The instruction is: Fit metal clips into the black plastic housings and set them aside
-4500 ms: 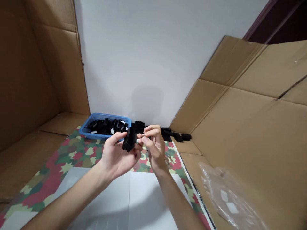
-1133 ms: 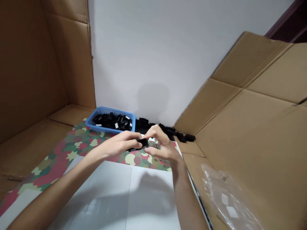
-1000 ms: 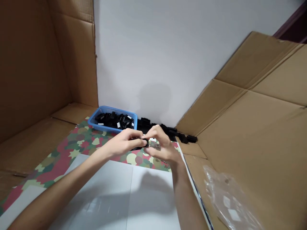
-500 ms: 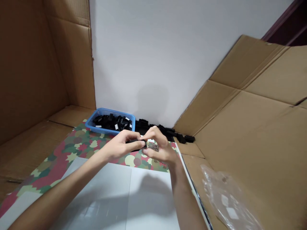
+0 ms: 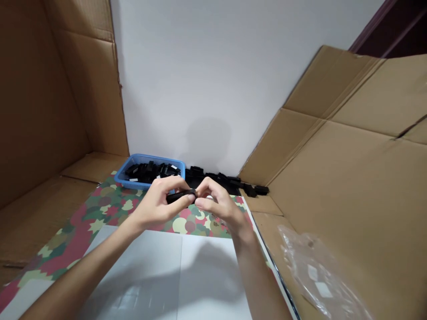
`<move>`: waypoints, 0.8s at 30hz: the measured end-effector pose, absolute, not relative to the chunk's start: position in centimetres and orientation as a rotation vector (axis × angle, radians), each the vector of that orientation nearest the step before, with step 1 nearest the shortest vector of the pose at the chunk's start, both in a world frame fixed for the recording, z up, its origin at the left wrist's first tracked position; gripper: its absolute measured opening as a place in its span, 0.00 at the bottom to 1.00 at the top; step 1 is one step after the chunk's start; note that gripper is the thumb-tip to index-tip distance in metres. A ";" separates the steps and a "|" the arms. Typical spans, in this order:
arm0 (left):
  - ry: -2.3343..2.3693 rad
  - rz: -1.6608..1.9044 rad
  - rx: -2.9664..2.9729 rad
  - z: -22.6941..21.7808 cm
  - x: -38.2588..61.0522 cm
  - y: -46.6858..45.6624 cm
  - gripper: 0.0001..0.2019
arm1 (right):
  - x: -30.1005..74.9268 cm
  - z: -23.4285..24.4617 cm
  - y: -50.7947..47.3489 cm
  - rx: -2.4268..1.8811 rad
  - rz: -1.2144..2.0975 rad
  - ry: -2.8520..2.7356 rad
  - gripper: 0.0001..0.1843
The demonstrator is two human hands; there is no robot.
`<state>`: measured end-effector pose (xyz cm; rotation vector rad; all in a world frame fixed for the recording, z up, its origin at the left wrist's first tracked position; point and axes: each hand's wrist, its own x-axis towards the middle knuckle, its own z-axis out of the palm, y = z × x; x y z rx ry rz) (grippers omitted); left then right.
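Observation:
A small black oblong piece (image 5: 176,196) is gripped in my left hand (image 5: 156,202), thumb along its near side and fingers curled over the far side. My right hand (image 5: 220,202) meets its right end, with thumb and index finger pinched there. Whatever lies between those right fingertips is too small or hidden to make out. Both hands are raised over the far part of the patterned table cover (image 5: 130,205). Just beyond my left hand stands a blue basket (image 5: 122,182) of black pieces, some with white labels.
Several black pieces (image 5: 230,181) line the foot of the white wall (image 5: 187,80). Tiny metallic bits (image 5: 218,221) lie under my right hand. White sheets (image 5: 150,266) cover the near table. Cardboard walls (image 5: 360,178) stand on both sides; a clear plastic bag (image 5: 320,271) lies right.
The black piece has turned and more of its side shows in my left hand. My right fingers have shifted left onto its end. The whole view has shifted slightly.

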<state>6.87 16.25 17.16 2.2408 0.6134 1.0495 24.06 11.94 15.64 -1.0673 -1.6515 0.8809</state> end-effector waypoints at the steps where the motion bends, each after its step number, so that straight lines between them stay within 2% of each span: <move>1: 0.617 1.079 2.287 17.2 6.9 16.2 0.12 | 24.0 15.7 11.8 -1.075 0.846 -1.650 0.10; 8: 0.626 1.188 2.509 17.4 6.8 15.6 0.12 | 23.7 16.2 10.4 -1.091 0.271 -1.765 0.01; 12: 0.624 1.234 2.573 17.2 6.9 15.7 0.10 | 23.3 16.4 9.9 -1.068 -0.028 -1.859 0.03; 16: 0.629 1.264 2.594 17.0 7.0 15.7 0.09 | 23.0 16.5 9.5 -1.090 -0.175 -1.890 0.04; 19: 0.619 1.267 2.544 17.2 6.9 15.7 0.09 | 23.3 16.5 9.4 -1.111 -0.125 -1.883 0.04; 21: 0.595 1.242 2.411 17.2 6.9 15.7 0.09 | 23.8 16.4 9.8 -1.144 0.080 -1.829 0.03; 24: 0.589 1.235 2.089 17.0 7.0 16.0 0.10 | 24.5 16.0 11.1 -1.167 0.504 -1.722 0.11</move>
